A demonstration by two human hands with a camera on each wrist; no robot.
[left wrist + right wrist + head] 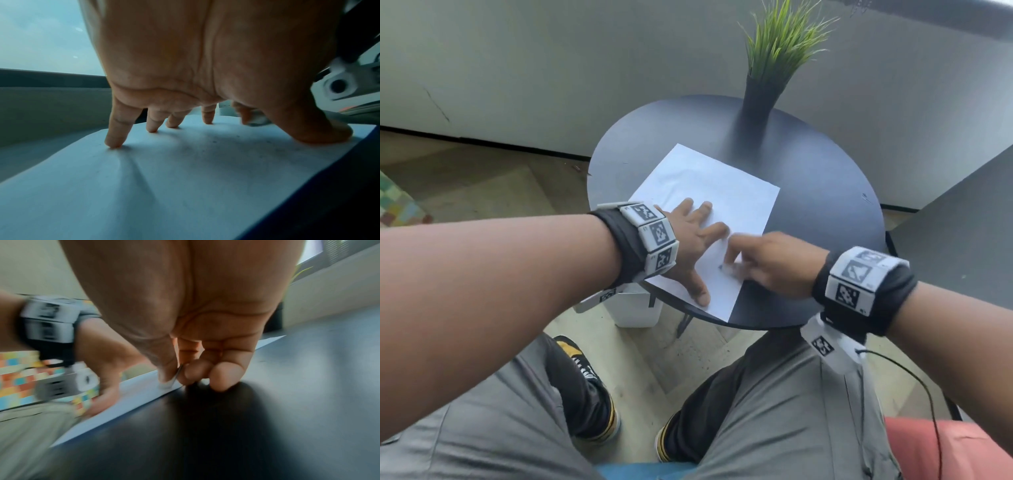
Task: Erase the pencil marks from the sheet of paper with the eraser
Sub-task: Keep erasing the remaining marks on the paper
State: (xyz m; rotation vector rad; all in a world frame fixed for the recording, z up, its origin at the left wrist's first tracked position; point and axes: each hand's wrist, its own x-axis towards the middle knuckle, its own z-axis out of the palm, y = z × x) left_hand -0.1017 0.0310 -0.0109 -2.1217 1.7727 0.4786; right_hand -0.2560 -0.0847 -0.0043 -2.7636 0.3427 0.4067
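A white sheet of paper point(705, 192) lies on the round dark table point(818, 192). My left hand point(698, 236) presses it flat with spread fingers point(115, 138) and thumb, and the paper point(164, 178) wrinkles under the little finger. My right hand point(753, 260) pinches a small white eraser point(731, 269) against the sheet's near right part, beside a faint dark pencil mark point(720, 266). In the right wrist view the eraser point(169, 382) sits between thumb and curled fingers at the paper's edge point(127, 404). The right hand is motion-blurred.
A green grass plant in a dark vase point(760, 92) stands at the table's far side. A white bin point(635, 308) sits under the table's near left edge. A dark surface point(962, 240) lies to the right. My knees are below the table.
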